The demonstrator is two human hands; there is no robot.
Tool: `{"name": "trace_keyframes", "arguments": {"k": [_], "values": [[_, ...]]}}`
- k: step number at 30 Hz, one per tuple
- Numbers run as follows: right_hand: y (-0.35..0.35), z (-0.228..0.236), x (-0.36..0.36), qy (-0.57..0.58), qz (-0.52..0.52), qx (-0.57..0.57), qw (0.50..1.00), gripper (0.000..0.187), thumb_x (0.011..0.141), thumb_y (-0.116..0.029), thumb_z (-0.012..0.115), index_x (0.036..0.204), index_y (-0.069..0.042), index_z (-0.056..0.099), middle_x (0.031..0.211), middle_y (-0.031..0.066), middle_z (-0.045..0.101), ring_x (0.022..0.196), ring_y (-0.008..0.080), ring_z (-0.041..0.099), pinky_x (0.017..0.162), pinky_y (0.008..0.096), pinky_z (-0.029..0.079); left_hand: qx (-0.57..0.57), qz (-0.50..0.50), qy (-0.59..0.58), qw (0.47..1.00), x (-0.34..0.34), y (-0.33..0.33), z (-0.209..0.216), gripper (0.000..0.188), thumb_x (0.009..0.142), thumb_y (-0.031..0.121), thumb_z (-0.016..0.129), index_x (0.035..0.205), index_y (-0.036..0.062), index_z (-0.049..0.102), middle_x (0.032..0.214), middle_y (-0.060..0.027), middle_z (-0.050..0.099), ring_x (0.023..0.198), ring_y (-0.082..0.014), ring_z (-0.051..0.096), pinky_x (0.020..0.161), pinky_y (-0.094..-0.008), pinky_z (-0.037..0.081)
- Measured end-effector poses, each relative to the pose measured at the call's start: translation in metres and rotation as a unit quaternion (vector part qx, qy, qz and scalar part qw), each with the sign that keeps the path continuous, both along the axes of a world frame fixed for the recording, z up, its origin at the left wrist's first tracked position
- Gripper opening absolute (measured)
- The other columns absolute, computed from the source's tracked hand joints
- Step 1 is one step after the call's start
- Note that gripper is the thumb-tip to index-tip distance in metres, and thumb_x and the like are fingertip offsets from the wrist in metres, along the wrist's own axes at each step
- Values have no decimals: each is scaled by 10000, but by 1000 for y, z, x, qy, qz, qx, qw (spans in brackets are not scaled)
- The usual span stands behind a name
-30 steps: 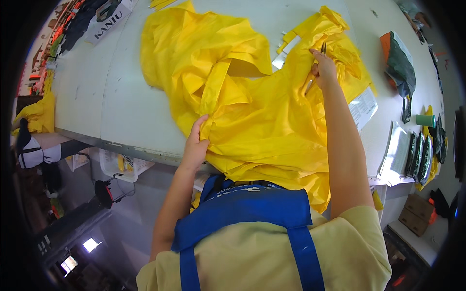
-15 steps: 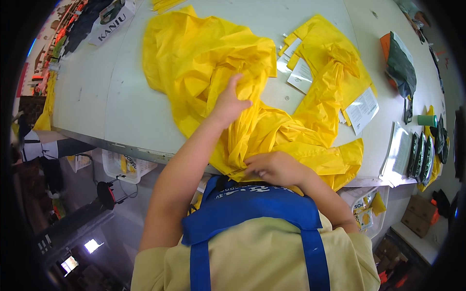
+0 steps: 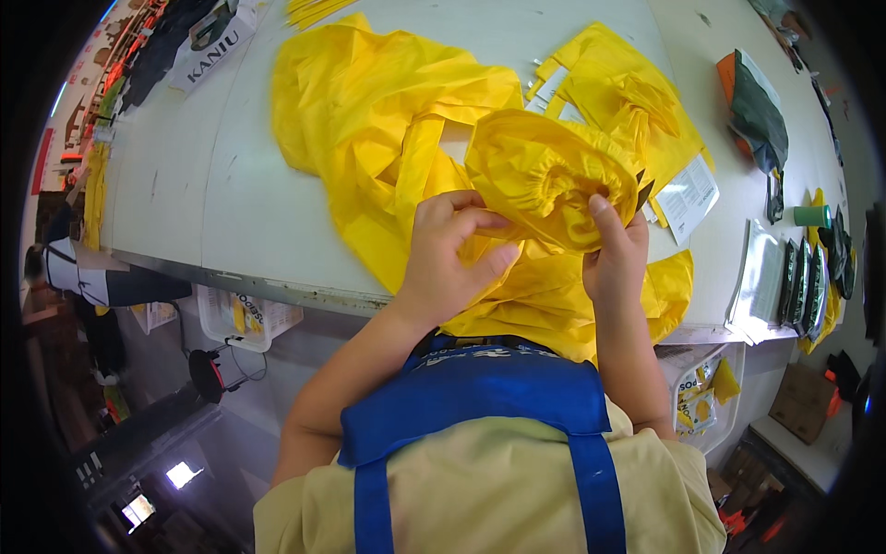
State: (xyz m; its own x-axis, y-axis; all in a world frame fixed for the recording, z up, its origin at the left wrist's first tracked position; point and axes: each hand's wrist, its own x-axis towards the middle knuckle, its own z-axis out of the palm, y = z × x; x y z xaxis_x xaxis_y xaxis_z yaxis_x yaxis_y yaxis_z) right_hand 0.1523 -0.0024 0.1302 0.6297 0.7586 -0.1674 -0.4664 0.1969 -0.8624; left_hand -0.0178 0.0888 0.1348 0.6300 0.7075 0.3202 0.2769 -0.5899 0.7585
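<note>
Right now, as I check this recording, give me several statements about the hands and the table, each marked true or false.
1. The right hand grips yellow cloth. True.
2. A dark pointed tool sticks out beside that hand. True.
3. The left hand lies flat on bare table. False: the left hand is at the yellow cloth.
4. A white bag is on the table, upper left. True.
5. The apron straps are red. False: the apron straps are blue.
</note>
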Motion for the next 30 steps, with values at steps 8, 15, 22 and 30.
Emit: {"name": "trace_keyframes", "arguments": {"k": [8,15,22,30], "values": [[-20,-12,-9,-100,52,13,994,254,896,-223,635,1062,-33,600,809,-35,563,671,51,476,591,198,373,-466,33,-202,861,-1,10,-3,287,833,215,682,999,4,580,873,-56,605,738,-77,510,673,-214,413],[-30,9,-3,-175,112,-21,978,179,926,-215,550,920,-46,609,687,-56,510,578,22,397,517,187,311,-92,39,-113,989,-7,12,44,334,809,2,604,1142,19,590,1017,-68,635,896,-158,595,809,-249,454],[-29,39,-3,-277,131,-7,952,264,770,-45,705,1008,13,608,881,6,593,650,65,454,567,204,348,-90,-176,5,980,-3,19,69,259,792,-59,571,1032,12,640,912,-80,634,805,-169,596,720,-252,465],[-38,25,3,148,216,19,965,361,853,-209,673,1101,33,568,886,42,617,782,121,588,706,275,487,-484,-201,-63,849,-4,2,66,233,910,173,498,757,18,579,728,28,512,691,-45,452,605,-213,369]]}}
